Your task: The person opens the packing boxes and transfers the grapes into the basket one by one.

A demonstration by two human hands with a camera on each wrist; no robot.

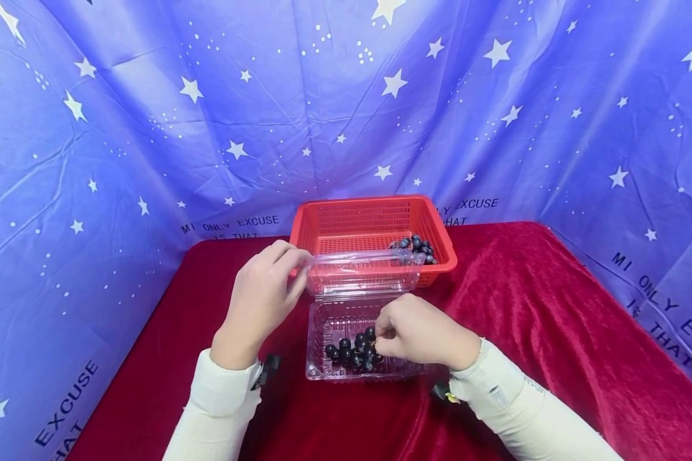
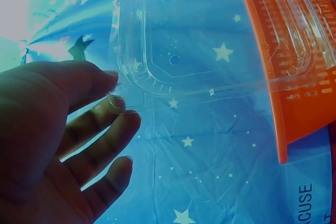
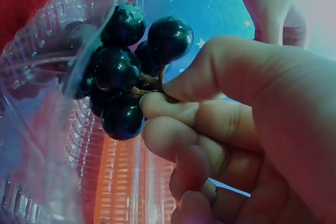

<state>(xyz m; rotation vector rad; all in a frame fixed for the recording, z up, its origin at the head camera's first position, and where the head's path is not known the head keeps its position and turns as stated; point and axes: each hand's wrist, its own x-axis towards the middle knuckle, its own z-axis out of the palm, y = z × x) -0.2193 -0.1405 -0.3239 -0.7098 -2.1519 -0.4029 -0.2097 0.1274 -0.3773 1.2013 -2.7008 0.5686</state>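
A clear plastic clamshell box (image 1: 317,368) stands on the table with its lid (image 1: 357,282) raised at the back. My left hand (image 1: 265,288) pinches the lid's left corner between thumb and fingertips, as the left wrist view shows. Inside the box lies a bunch of dark grapes (image 1: 354,352). My right hand (image 1: 423,333) is over the box's right side and pinches the bunch's stem (image 3: 152,82) between thumb and forefinger. The right hand hides part of the bunch and the box's right side.
Behind the box stands a red perforated basket (image 1: 346,211), with more dark grapes (image 1: 418,246) at its right end, partly seen through the lid. A dark red velvet cloth (image 1: 507,301) covers the table. A blue star-patterned curtain (image 1: 323,96) hangs around the back and sides.
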